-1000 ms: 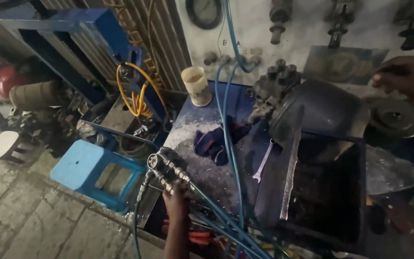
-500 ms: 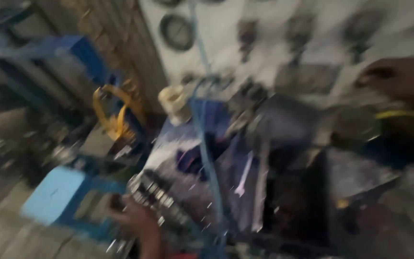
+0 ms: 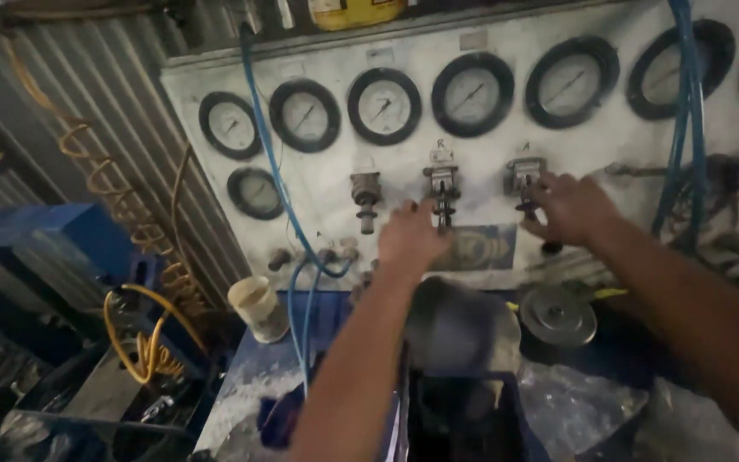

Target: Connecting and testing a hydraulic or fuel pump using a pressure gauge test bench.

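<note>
Grimy white test panel [image 3: 489, 184], both hands up at its valve handles.

Steel valves stick out in a row under the round gauges [image 3: 384, 105]. The left hand [image 3: 410, 238] is raised to the middle valve [image 3: 442, 190], fingers loosely curled just beside or against its stem; seen from behind, I cannot tell whether they actually grip it. The right hand [image 3: 570, 208] reaches the right valve [image 3: 523, 178], fingers spread and bent around the handle, seemingly touching it, not clenched. The left valve [image 3: 365, 197] stands untouched. Blue hoses [image 3: 277, 184] hang down the panel to the cluttered bench, where a white cup [image 3: 258, 308] and a grey disc [image 3: 558, 315] sit. By my reckoning the valve work is only starting: hands are in place, and nothing shows a handle turned.
</note>
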